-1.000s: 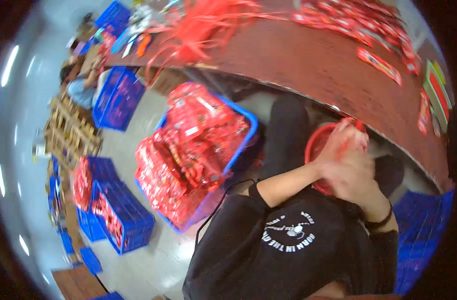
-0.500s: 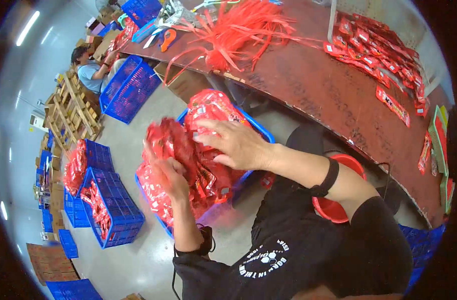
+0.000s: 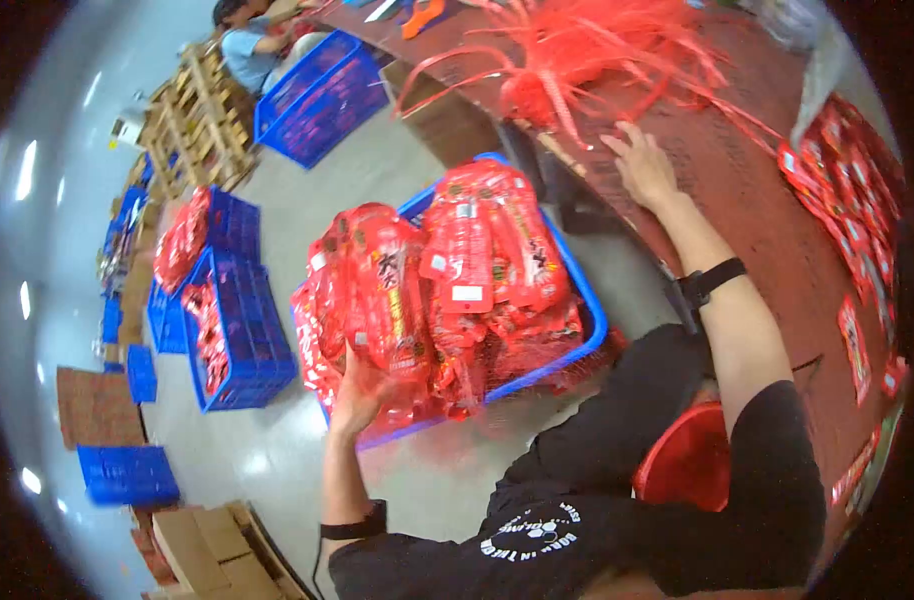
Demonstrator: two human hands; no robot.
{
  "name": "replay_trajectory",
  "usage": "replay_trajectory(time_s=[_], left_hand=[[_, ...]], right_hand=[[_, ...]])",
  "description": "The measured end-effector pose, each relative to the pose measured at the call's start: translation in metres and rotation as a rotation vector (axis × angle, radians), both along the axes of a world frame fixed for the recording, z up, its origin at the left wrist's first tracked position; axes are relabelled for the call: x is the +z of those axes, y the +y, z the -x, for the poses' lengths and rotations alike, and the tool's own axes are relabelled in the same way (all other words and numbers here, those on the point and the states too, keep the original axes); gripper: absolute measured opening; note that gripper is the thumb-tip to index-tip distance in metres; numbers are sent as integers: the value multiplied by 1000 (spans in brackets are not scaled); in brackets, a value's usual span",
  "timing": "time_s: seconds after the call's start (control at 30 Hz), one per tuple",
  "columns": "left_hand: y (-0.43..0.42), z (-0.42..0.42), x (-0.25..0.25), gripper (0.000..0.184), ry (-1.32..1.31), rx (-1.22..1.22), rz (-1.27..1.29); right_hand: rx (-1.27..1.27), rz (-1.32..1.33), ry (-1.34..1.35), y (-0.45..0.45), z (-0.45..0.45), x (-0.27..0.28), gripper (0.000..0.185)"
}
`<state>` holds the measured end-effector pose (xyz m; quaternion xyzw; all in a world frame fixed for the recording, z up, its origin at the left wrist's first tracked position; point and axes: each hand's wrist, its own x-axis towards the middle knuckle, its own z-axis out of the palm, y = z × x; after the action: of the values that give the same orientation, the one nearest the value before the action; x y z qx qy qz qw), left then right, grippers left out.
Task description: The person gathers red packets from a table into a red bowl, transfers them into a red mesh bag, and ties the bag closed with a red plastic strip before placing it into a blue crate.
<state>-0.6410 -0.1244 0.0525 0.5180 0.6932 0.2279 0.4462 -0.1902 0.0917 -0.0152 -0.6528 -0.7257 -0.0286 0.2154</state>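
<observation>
A blue crate [image 3: 589,310] on the floor is heaped with shiny red printed packets [image 3: 497,230]. My left hand [image 3: 362,392] is at the near end of a thick bundle of red packets [image 3: 382,290] on the crate's left side. Its thumb lies against the bundle, and the other fingers are partly hidden by the wrap. My right hand [image 3: 642,172] is over the table's edge with its fingers spread and nothing in it. Just beyond those fingertips lies a loose tangle of red plastic strips [image 3: 597,60].
The brown-red table [image 3: 737,210] runs along the right, with more red packets [image 3: 842,190] and orange-handled scissors [image 3: 422,15]. Filled blue crates [image 3: 242,340] stand at the left. A person [image 3: 252,45] sits far back near another blue crate [image 3: 322,100]. A red bucket [image 3: 685,455] is by my leg.
My right hand has left the packets and reached out to the table near the red strips. My left hand has moved down to the near end of the bundle. The view has shifted.
</observation>
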Motion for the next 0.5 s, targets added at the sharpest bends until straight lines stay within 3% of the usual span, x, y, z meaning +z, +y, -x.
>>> replay_trajectory(time_s=[0.03, 0.1, 0.13, 0.2, 0.27, 0.3, 0.37, 0.43, 0.5], left_hand=[[-4, -3, 31, 85, 16, 23, 0], [-3, 1, 79, 88, 277, -422, 83], [1, -3, 101, 88, 284, -416, 85], [18, -10, 124, 81, 504, -625, -211], [59, -41, 111, 70, 879, -434, -781], [84, -43, 82, 66, 977, -352, -595], [112, -9, -29, 61, 1213, -454, -419], [126, -11, -39, 59, 1111, -432, -284], [135, -33, -11, 53, 1309, -540, -405]], right_hand=[[50, 49, -60, 10, -5, -4, 33], [83, 19, 40, 23, -11, -9, 24], [128, 22, 50, 25, -16, -6, 19], [164, 1, 77, 26, -15, -10, 12], [204, -71, 118, 22, -17, -10, 11], [241, -139, 157, 17, -20, -11, 11], [210, -200, 228, -4, -25, -5, 10], [104, -296, 392, -36, -29, 10, 11], [-16, -357, 511, -78, -36, 25, 12]])
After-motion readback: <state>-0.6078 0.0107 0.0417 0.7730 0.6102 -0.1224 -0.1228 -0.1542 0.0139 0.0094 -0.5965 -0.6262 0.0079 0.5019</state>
